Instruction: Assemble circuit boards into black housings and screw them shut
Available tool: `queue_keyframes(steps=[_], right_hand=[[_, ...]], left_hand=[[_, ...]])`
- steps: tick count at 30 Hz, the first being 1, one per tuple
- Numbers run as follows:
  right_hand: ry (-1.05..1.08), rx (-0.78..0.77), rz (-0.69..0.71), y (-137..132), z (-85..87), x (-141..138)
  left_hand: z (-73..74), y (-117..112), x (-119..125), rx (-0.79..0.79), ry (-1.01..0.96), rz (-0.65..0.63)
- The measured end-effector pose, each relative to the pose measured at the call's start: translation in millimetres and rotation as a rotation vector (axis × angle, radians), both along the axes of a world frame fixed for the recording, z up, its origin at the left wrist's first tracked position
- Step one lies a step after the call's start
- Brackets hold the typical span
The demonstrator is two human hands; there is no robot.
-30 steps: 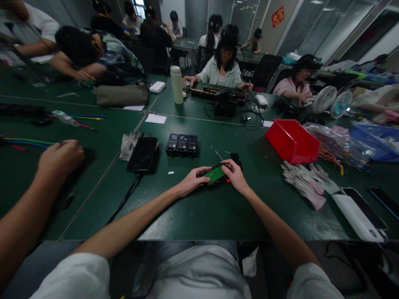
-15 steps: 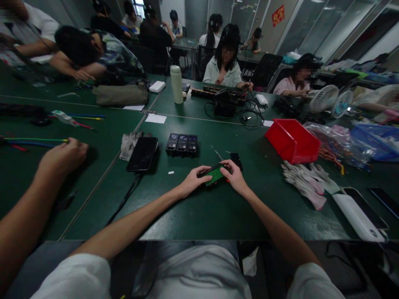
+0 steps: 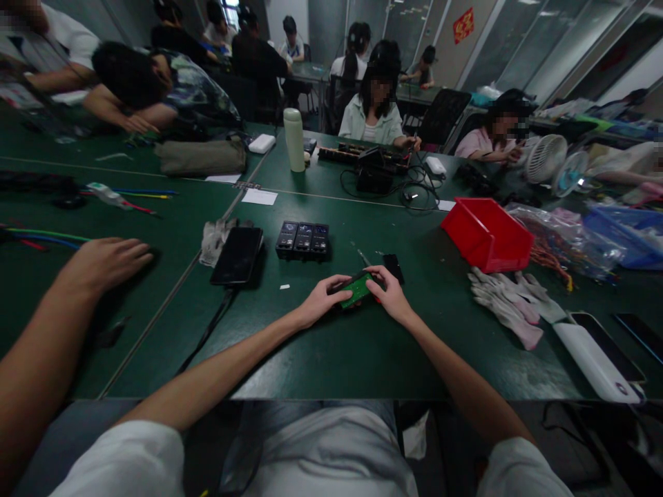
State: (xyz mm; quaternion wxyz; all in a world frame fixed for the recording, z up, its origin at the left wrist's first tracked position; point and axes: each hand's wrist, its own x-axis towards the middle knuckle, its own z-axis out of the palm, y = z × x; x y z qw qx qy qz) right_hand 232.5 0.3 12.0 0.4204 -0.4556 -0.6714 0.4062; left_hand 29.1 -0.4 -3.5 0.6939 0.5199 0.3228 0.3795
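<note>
A small green circuit board (image 3: 355,293) is held between both hands over the green table. My left hand (image 3: 325,299) grips its left end, the thumb lying on the face and the fingers behind. My right hand (image 3: 387,291) pinches the right end the same way. A dark strip runs along the board's far edge. Just beyond my right hand lie a black flat piece (image 3: 393,268) and a thin pointed tool (image 3: 364,259), partly hidden by the hand. Something red shows under my right fingers, too covered to name.
Three joined black modules (image 3: 302,240), a smartphone (image 3: 237,255) and a glove (image 3: 212,241) lie to the left. A co-worker's hand (image 3: 106,262) rests farther left. To the right are a red bin (image 3: 484,235), work gloves (image 3: 502,304) and a white power bank (image 3: 595,362).
My hands and the circuit board stay almost in place. The co-worker's hand at left has let go of the wires and flattened on the table.
</note>
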Motion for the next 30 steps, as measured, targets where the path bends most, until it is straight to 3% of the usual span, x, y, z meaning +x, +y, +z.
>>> queue_keyframes(steps=[16, 24, 30], right_hand=[[0.037, -0.027, -0.031, 2.5, -3.0, 0.1], [0.037, -0.007, -0.039, 2.1, -1.7, -0.2], [0.003, 0.006, 0.003, 0.8, 0.2, 1.1]], left_hand=[[-5.9, 2.5, -3.5, -0.019, -0.063, -0.080], [0.1, -0.7, -5.7, -0.061, -0.031, -0.224], [-2.2, -0.5, -4.8, -0.090, -0.047, -0.212]])
